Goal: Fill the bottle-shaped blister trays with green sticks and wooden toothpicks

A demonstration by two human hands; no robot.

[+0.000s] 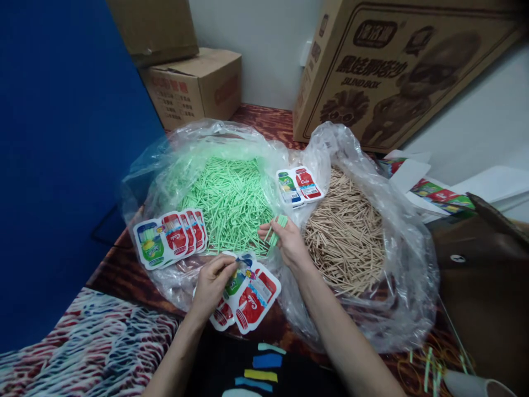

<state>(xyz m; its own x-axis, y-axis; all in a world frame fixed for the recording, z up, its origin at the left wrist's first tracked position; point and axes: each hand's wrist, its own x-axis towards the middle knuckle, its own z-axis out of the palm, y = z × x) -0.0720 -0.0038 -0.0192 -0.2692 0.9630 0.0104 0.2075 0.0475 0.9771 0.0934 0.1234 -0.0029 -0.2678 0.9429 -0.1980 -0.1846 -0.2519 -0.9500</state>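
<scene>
My right hand [285, 237] is closed around a small bunch of light green sticks [278, 230], just right of a heap of the same green sticks [235, 204] in a clear plastic bag. My left hand [215, 280] pinches the upper edge of a bottle-shaped card packet [255, 298] printed green and red with "Cola". Another such packet [223, 315] lies partly under it. To the left, a fanned row of similar packets [165, 240] rests on the bag's edge; the front one shows green sticks in its green half.
A second clear bag [409, 275] holds brown sticks [347, 231] at the right. More packets [300, 186] lie between the heaps. Cardboard boxes [219, 82] and a large printed box [372, 82] stand behind. A blue panel [61, 138] borders the left; printed cartons [438, 193] lie far right.
</scene>
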